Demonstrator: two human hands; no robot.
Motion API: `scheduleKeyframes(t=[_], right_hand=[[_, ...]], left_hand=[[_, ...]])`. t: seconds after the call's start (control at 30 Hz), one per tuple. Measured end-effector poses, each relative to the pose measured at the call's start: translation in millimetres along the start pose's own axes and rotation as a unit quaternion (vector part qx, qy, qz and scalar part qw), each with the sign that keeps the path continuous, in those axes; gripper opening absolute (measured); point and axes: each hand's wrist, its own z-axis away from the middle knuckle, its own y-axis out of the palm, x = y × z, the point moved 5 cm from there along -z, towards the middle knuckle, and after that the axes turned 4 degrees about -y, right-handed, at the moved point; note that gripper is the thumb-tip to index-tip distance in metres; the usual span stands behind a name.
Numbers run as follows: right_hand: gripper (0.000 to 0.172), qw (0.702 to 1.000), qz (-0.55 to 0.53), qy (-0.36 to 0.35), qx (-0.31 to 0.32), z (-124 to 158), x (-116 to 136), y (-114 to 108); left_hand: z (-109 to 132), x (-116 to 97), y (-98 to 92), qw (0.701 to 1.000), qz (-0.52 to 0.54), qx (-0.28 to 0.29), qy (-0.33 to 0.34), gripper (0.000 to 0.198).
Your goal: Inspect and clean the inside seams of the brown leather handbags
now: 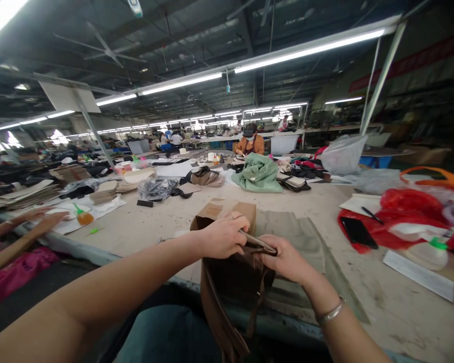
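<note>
My left hand [223, 236] is closed around a thin metal tool [258, 242] whose tip lies across a dark brown leather piece [230, 287]. That piece hangs over the table's front edge toward my lap. My right hand [287, 261] pinches the top of the same brown piece just under the tool's tip; a silver bangle [330, 312] sits on that wrist. A folded brown paper-like piece [227, 210] stands right behind my hands, and a flat olive-green sheet [295, 232] lies under them on the worktable [166, 222].
Another person's two hands [41, 218] rest on the table at left near an orange glue bottle [83, 217]. Red plastic bags [401, 212], a black phone [358, 232] and a white bottle [427, 252] lie right. Material stacks, a green cloth heap [259, 174] and a seated worker [251, 142] are behind.
</note>
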Motion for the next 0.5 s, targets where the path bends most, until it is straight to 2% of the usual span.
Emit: scheduleKeyframes(t=[0.13, 0.27, 0.5], right_hand=[[0.016, 1.000, -0.007, -0.011, 0.002, -7.8, 1.6, 0.0], [0.026, 1.000, -0.017, -0.017, 0.014, -16.0, -1.0, 2.1], [0.031, 1.000, -0.015, -0.011, 0.010, -16.1, -2.9, -1.4]], left_hand=[[10.9, 10.0, 1.8, 0.997, 0.065, -0.029, 0.002, 0.024], [15.5, 25.8, 5.7, 0.992, 0.092, -0.058, -0.060, 0.022], [4.6, 38.5, 18.5, 0.987, 0.097, 0.004, -0.125, 0.018]])
